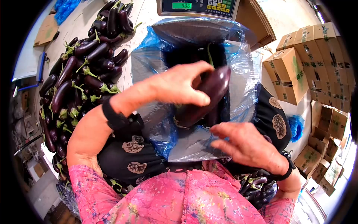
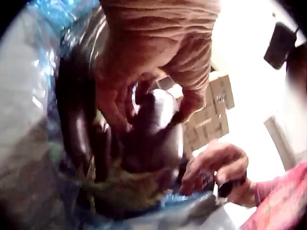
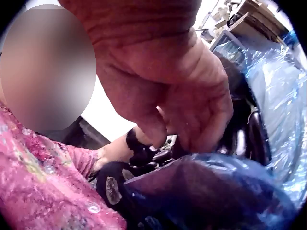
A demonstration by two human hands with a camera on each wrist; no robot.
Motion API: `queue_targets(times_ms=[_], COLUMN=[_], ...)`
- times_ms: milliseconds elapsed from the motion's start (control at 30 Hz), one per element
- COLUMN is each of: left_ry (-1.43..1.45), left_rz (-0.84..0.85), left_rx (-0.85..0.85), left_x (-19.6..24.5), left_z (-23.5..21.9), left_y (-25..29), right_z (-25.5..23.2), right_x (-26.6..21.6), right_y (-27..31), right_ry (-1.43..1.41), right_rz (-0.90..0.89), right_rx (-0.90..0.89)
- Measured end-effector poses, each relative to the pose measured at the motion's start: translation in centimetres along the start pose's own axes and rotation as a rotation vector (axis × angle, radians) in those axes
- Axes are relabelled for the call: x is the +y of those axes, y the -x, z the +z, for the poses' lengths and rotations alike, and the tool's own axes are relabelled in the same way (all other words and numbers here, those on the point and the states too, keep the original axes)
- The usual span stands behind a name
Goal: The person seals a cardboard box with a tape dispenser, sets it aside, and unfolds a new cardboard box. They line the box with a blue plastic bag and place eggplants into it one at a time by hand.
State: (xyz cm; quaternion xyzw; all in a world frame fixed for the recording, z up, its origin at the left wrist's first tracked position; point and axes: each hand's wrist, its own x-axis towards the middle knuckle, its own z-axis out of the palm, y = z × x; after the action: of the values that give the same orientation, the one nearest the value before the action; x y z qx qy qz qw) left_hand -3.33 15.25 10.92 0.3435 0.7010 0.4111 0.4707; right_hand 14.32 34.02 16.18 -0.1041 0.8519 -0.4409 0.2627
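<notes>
Over an open cardboard box (image 1: 149, 71) lined with clear blue plastic, my left hand (image 1: 184, 83) holds a large dark eggplant (image 1: 214, 89) between thumb and fingers. The left wrist view shows the fingers curled about the eggplant (image 2: 160, 108), with other eggplants (image 2: 76, 132) lying in the box beside it. My right hand (image 1: 248, 143) hovers at the near right edge of the box, fingers loosely bent and holding nothing. In the right wrist view the right hand (image 3: 168, 91) is above the plastic liner (image 3: 230, 177).
A big pile of eggplants (image 1: 97, 52) lies to the left. A digital scale (image 1: 197, 7) with a lit display stands beyond the box. Stacked cartons (image 1: 320, 56) fill the right side. More eggplants (image 1: 261, 186) sit by the right knee. Blue plastic (image 1: 296, 127) lies at right.
</notes>
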Motion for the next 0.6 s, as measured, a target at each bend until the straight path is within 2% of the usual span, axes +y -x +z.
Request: queue_targets(times_ms=[100,200,233,267,333,400,467,533,600], left_ry=[0.426,0.405,0.258,-0.072,-0.288,-0.401,-0.428,-0.588,-0.478], left_rz=[0.058,0.087,0.133,0.302,0.534,0.428,0.547,0.526,0.429], left_rx=[-0.048,-0.156,-0.143,-0.072,0.011,-0.035,0.01,0.103,0.019], left_x=[0.3,1.8,1.9,2.3,1.6,1.9,0.9,0.3,-0.3], left_z=[-2.3,-2.3,-1.9,-1.8,-0.7,-0.3,0.0,-0.9,-1.9], left_y=[1.1,1.8,1.8,1.9,1.7,2.1,1.7,2.2,2.6], right_z=[-1.0,-1.6,-2.0,-3.6,-4.2,-3.0,-2.7,-1.9,0.1], right_x=[0.4,-0.6,-0.3,-0.9,-1.7,1.2,1.6,1.5,3.0], right_y=[-0.5,-1.7,-2.0,-2.1,-2.7,-3.0,-2.7,-2.2,-1.9], right_ry=[-0.079,-0.402,-0.706,-0.852,-1.016,-0.956,-0.934,-1.005,-1.234], right_rz=[0.1,0.193,0.17,0.28,0.318,0.304,0.318,0.356,0.265], right_rx=[0.151,0.284,0.264,0.25,0.24,0.206,0.135,0.118,0.137])
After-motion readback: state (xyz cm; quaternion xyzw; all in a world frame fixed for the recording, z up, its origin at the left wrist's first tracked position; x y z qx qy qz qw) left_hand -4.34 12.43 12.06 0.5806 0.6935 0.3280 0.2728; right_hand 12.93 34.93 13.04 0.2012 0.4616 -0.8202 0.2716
